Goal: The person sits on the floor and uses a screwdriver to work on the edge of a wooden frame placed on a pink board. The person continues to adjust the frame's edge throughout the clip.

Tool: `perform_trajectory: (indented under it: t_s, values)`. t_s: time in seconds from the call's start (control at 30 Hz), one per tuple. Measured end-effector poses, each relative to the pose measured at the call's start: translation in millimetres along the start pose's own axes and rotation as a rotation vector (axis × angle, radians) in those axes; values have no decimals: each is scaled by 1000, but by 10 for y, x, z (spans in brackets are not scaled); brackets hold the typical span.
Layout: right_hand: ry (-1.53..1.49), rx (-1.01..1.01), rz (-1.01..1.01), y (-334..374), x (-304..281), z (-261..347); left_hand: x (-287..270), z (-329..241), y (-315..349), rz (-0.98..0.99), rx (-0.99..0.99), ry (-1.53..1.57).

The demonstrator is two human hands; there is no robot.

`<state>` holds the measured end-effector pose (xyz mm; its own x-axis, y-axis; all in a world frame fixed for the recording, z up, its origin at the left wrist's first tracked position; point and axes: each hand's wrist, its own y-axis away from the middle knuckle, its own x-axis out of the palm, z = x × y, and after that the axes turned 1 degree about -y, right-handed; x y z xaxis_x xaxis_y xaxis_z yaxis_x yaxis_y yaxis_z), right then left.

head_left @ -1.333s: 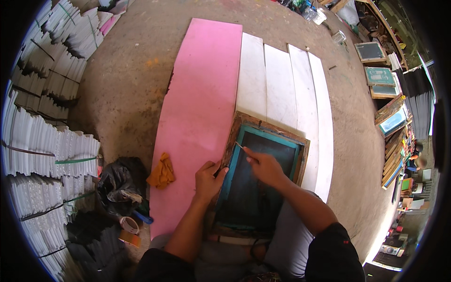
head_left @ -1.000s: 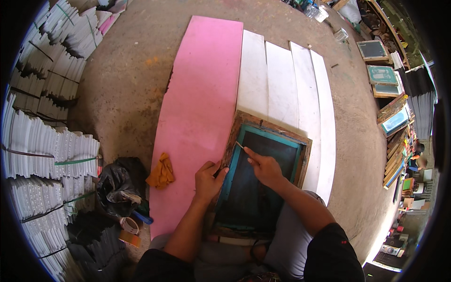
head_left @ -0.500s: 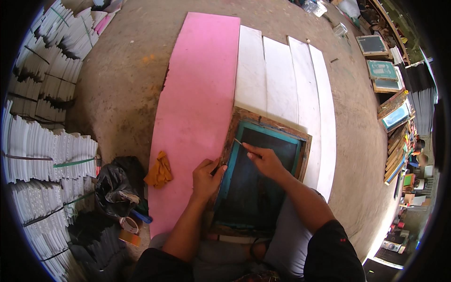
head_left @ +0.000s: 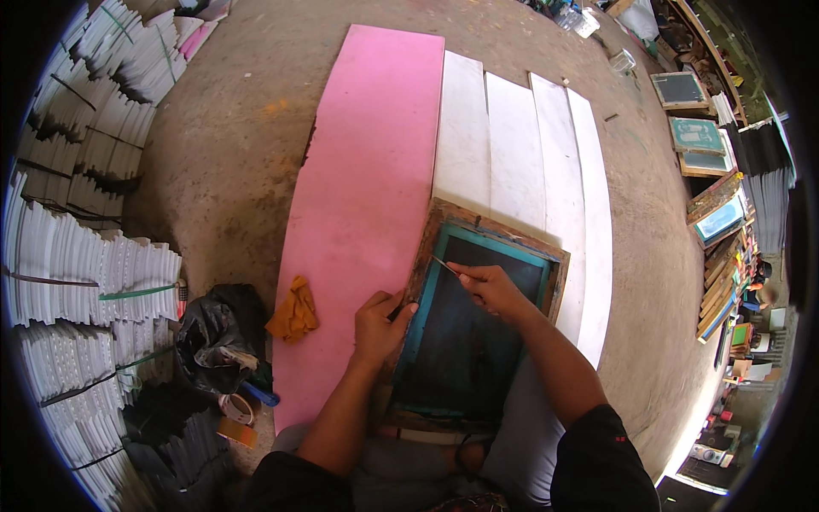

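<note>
A wooden screen-printing frame with dark mesh and a teal border leans on my lap, its far end over the pink and white boards. My left hand grips the frame's left wooden side, thumb on top. In my right hand a thin, pointed stick-like tool is pinched; its tip meets the teal border near the upper left corner. What kind of tool it is I cannot make out. A mustard-coloured cloth lies crumpled on the pink board, left of my left hand.
White boards lie beside the pink one. Bundled paper stacks line the left, with a black plastic bag and a tape roll near them. More screen frames and a glass jar are at the right.
The whole view has shifted slightly. My right hand and the thin tool have moved a little right and down, with the tip still along the frame's left border. My left hand keeps its hold.
</note>
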<state>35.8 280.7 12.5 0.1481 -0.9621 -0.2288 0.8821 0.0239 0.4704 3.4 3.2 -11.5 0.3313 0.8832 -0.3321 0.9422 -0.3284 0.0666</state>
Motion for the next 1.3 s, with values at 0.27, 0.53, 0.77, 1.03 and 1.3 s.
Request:
perform_trajectory:
  t_s: [0.27,0.53,0.77,1.03,1.3]
  values:
    - [805,-458,-367,110,171,-26,-3,8,9,-11,-20,31]
    - [15,72,-24,-83,-45,171,-22,18,10,2,-23,19]
    - [-152,360,103,25,-94,452,-47,-5,0,14,-17,10]
    - [769,2,-333,436,437,585,9,68,26,-40,16,9]
    - [904,-11,-328,477,562,670,31,61,23,-62,29,7]
